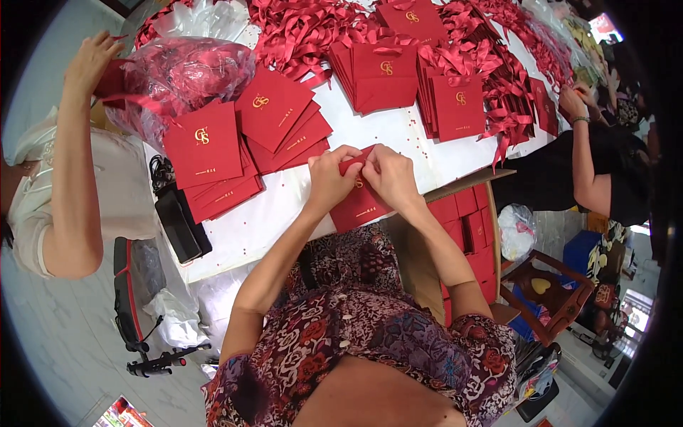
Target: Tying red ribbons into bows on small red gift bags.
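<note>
At the table's near edge I hold a small red paper bag [357, 210] with gold print. My left hand [331, 176] pinches its upper left edge, fingers curled. Close beside it, my right hand [391, 174] grips the upper right edge, the fingertips of both hands nearly meeting. Whatever lies between the fingertips is hidden. Flat red bags [203, 142] lie fanned in a pile to the left of my hands, and another pile [274, 107] overlaps behind it. Beyond my hands stand bundles of red bags with ribbon handles [386, 67], and more [459, 107] to their right.
A clear plastic sack of red ribbon [192, 71] sits at the far left, near a co-worker's raised hand [92, 64]. A black case [181, 224] lies at the table's left edge. An open carton of red bags [466, 228] stands right of me. Another person's hand [573, 99] works at far right.
</note>
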